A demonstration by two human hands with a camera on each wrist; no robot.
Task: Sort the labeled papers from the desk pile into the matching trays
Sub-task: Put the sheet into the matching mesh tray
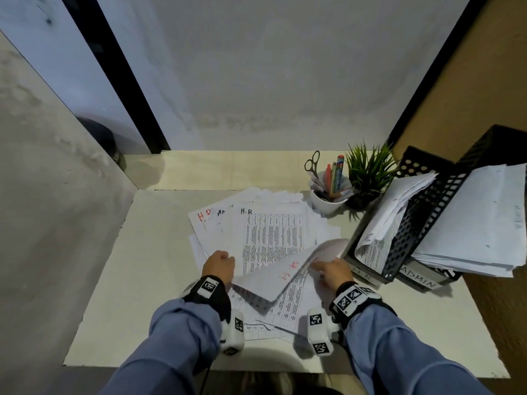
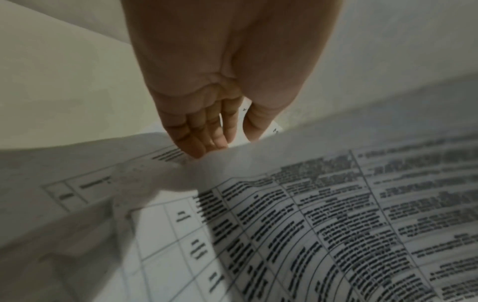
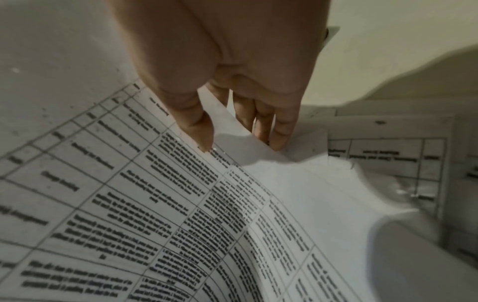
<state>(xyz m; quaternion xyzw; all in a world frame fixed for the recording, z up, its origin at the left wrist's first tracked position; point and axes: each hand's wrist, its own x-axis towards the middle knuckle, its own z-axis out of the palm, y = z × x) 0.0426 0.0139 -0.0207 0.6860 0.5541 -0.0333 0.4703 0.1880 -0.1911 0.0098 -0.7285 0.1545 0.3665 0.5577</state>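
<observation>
1. The left hand (image 1: 219,266) sits on the near-left part of the paper pile (image 1: 256,223), toward the tabletop's (image 1: 119,309) middle. The left wrist view shows its fingers (image 2: 199,130) nearly straight, tips touching a printed sheet's edge, thumb beside them; whether it pinches that sheet I cannot tell.
2. The pile fans across the middle of the tabletop. Its far-left corners carry hand-written labels: a red "H.D"-like mark (image 1: 204,215), a dark one cut off by the next sheet, and "H.R" (image 1: 246,211).
3. A lifted sheet (image 1: 273,275) with red lettering curls up from the pile's near side, between both hands.
4. The right hand (image 1: 332,273) is at that sheet's right edge. The right wrist view shows its thumb (image 3: 196,126) on one face of the raised paper and its fingers (image 3: 279,126) on the other, pinching it.
5. Toward the far-right corner stand a white cup (image 1: 328,199) holding scissors (image 1: 312,163) and pens, and just right of it a small green plant (image 1: 368,172).
6. Along the right edge stand two black perforated trays, both holding papers: the left tray (image 1: 399,249) labelled "H R", the right tray (image 1: 422,277) labelled "ADMIN".
</observation>
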